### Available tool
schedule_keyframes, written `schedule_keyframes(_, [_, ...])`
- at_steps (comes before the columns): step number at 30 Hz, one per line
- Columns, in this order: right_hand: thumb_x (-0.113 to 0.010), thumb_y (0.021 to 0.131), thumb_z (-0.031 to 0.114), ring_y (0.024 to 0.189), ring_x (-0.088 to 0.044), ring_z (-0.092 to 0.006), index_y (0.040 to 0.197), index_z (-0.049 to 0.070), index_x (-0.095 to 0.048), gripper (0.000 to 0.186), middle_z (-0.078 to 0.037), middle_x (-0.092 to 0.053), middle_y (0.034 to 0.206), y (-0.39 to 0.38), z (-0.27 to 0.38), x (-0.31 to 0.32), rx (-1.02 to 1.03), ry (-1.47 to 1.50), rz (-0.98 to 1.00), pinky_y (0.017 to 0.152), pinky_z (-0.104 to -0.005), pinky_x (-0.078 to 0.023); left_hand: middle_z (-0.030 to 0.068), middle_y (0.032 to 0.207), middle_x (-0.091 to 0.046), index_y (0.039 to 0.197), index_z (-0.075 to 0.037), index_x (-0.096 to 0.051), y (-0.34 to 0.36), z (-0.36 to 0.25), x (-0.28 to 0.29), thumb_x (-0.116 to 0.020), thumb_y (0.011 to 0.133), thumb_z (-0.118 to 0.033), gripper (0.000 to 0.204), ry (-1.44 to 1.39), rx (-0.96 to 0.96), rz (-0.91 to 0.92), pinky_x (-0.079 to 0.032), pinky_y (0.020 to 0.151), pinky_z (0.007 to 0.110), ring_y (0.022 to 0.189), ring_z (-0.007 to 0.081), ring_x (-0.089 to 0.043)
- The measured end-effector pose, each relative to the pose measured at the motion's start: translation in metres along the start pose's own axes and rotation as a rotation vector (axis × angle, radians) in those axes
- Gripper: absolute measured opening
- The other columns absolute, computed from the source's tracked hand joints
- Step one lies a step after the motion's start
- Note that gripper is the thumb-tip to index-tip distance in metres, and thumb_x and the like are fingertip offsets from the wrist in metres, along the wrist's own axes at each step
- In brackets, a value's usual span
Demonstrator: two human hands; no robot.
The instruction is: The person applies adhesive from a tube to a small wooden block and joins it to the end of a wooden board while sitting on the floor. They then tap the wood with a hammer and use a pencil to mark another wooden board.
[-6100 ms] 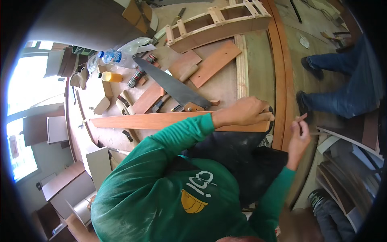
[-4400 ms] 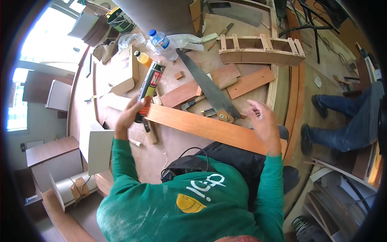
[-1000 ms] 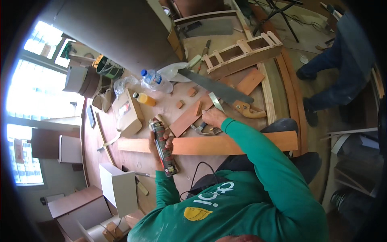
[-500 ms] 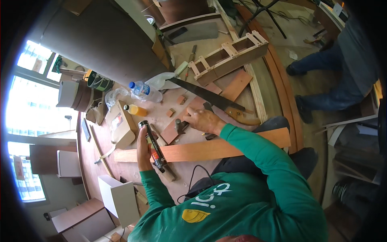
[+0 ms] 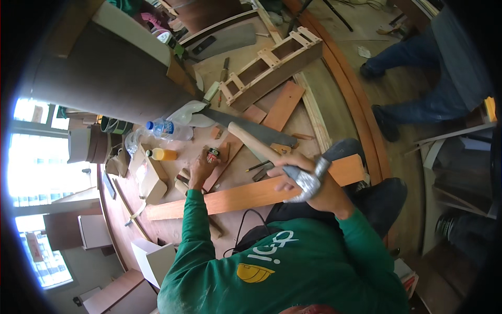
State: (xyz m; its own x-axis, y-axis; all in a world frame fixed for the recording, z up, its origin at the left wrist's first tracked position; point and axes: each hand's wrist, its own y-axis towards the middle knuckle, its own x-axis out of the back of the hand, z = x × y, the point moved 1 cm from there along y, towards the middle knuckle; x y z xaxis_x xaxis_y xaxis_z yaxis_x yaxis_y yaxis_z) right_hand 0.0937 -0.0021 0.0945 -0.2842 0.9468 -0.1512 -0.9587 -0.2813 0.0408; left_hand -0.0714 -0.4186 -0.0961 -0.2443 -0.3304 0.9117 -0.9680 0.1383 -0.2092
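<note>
My right hand [image 5: 327, 191] is closed on a hammer [image 5: 255, 143] close to its silvery head, which lies by my palm. The pale wooden handle points up and away to the left. My left hand [image 5: 201, 170] grips a dark cylindrical tube [image 5: 212, 155] with a reddish label, seen nearly end-on above the worktable. Below both hands a long reddish-brown board [image 5: 246, 194] stretches across toward my knee. Beyond them lies a handsaw [image 5: 246, 125], its handle partly hidden behind my right hand. Flat wood strips [image 5: 285, 104] lie around the saw.
A water bottle [image 5: 170, 130], an orange drink bottle [image 5: 162, 154] and a cardboard box [image 5: 151, 180] are at the left. Farther off sits a slatted wooden frame [image 5: 272, 68]. A large brown panel [image 5: 115, 68] rises at the far left. Another person's legs [image 5: 413, 63] are at the right.
My right hand has picked up the hammer from the table and drawn it nearer my body. My left hand has moved forward with the tube, now tipped end-on. The whole view has shifted.
</note>
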Motion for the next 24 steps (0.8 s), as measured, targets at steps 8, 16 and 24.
schedule_keyframes(8, [-0.051,0.106,0.013,0.13,-0.07,-0.0427,0.166,-0.001,-0.048,0.062,-0.035,-0.049,0.165,-0.098,-0.019,0.035,-0.187,0.929,0.304,0.104,-0.0431,-0.062,0.0327,0.12,-0.074,0.14,-0.004,-0.061,-0.008,-0.005,0.003,-0.08,0.094,-0.049,0.067,0.077,0.077,0.005,-0.057,0.092,0.059,0.113,0.053,-0.071])
schedule_keyframes(16, [-0.083,0.082,0.063,0.082,-0.058,-0.0129,0.161,-0.01,-0.045,0.114,-0.012,-0.054,0.123,-0.132,-0.004,0.006,-0.115,0.606,-0.193,0.085,-0.0298,-0.051,0.008,0.1,-0.07,0.128,-0.01,-0.064,-0.004,-0.188,0.076,-0.06,0.11,-0.062,0.055,-1.594,0.257,0.052,-0.063,0.07,0.037,0.081,0.0211,-0.072])
schedule_keyframes(24, [-0.081,0.083,0.058,0.083,-0.057,-0.0133,0.168,-0.009,-0.037,0.117,-0.012,-0.063,0.111,-0.182,0.061,0.015,0.021,-0.477,-0.46,0.065,-0.0292,-0.046,0.014,0.097,-0.067,0.114,-0.006,-0.054,0.11,-0.343,0.038,-0.07,0.108,-0.051,0.049,-2.491,0.035,0.625,-0.064,0.07,0.04,0.078,0.0266,-0.066])
